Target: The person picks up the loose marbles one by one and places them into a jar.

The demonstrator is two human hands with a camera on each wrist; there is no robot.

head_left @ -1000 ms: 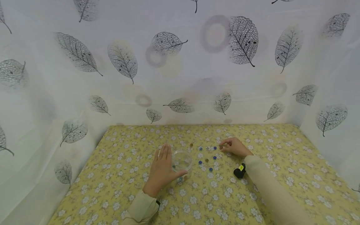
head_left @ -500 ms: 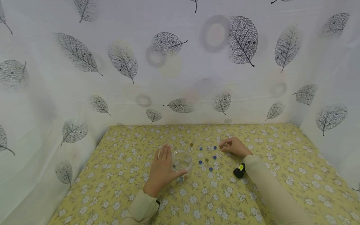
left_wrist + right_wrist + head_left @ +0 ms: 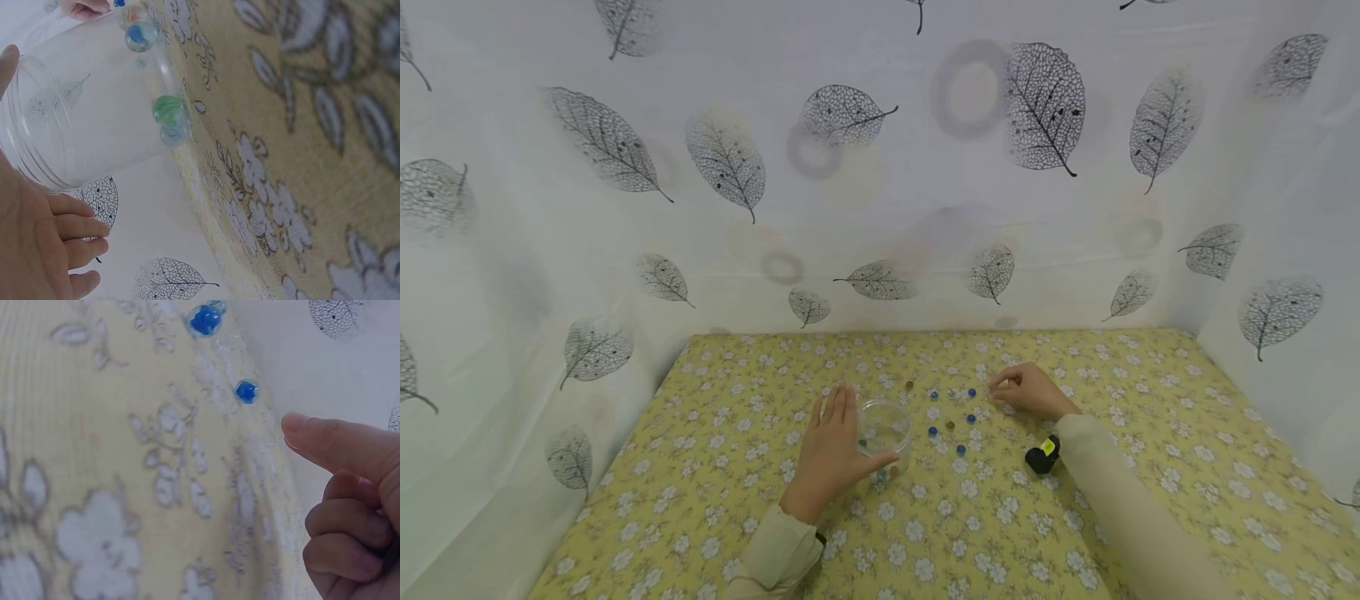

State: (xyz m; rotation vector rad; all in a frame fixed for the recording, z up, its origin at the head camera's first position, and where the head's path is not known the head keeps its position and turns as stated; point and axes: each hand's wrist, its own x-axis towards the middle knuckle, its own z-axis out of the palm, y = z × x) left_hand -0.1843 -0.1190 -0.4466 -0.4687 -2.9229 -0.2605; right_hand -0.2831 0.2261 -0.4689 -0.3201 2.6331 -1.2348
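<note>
- Blue, brown and paler marbles (image 3: pixel 961 450), about eight, loose on the counter (image 3: pixel 745 500).
- Jar (image 3: pixel 106 119) upright nearby; at least four marbles at its bottom.
- I judge the gathering about a third done, the loose ones outstanding.
- Left hand (image 3: pixel 829 454): straight-fingered beside jar, not clenched.
- Right hand (image 3: pixel 1028 392): released, fingers loosely bent, just beside a blue marble (image 3: pixel 972 392); I see nothing held.
</note>
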